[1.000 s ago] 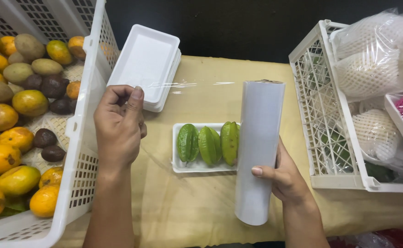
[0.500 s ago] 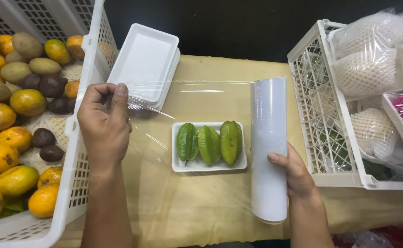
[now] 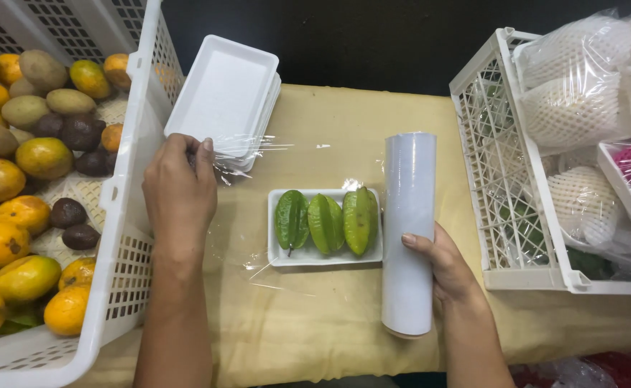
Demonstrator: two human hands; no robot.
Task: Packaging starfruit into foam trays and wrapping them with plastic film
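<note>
Right there, the left hand (image 3: 179,194) had its grip pinched shut on the free edge of the clear film (image 3: 258,215), up by the stack of white foam trays (image 3: 222,97) that leaned against the left crate (image 3: 132,208). The film lay stretched flat across the table (image 3: 315,323), running from that hand to the roll of cling film (image 3: 407,230). The right hand (image 3: 445,266) had its grip closed round the lower part of the roll, which stood just beside the right edge of a small white tray (image 3: 326,255). In that tray sat three green star fruits (image 3: 326,223) side by side. The left crate was full of mangoes and darker fruit (image 3: 35,158). Off to the right, another white crate (image 3: 517,179) held netted fruit wrapped in plastic (image 3: 574,86).
</note>
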